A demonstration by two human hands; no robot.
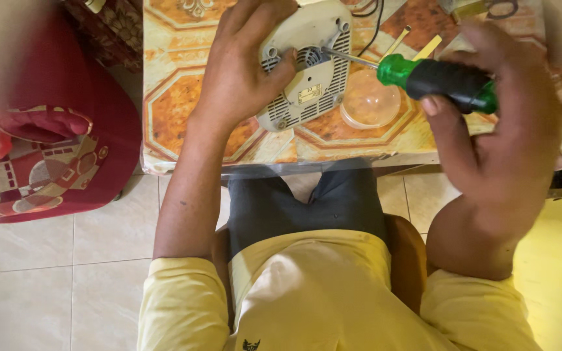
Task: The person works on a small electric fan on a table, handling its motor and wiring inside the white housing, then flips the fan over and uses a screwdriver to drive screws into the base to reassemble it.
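Screwdriver with green-and-black handle sits in the right hand; fingers wrapped tight around the grip, thumb along the underside. Shaft runs left, tip at the middle of the appliance base, at or in a recess next to the left thumb. Can't tell if the tip is seated on a screw; the hand hides that spot.

Left hand lies flat on the base, fingers spread over its far-left part, thumb pressed near the centre, pinning it down. Not gripping, just holding it steady.

Base is a cream plastic housing, underside up, vent slots and a small label showing. It lies near the middle of the tabletop, a bit back from the near edge.

Clear round plastic dish sits just right of the base, directly under the screwdriver shaft. Looks empty, though glare makes that hard to confirm. 2 thin pale sticks lie further back toward the far edge. Black cable at the far edge.

Progress, my read: early. Housing is in 1 piece, no loose screws visible anywhere. Screw work and opening the housing all left to do.
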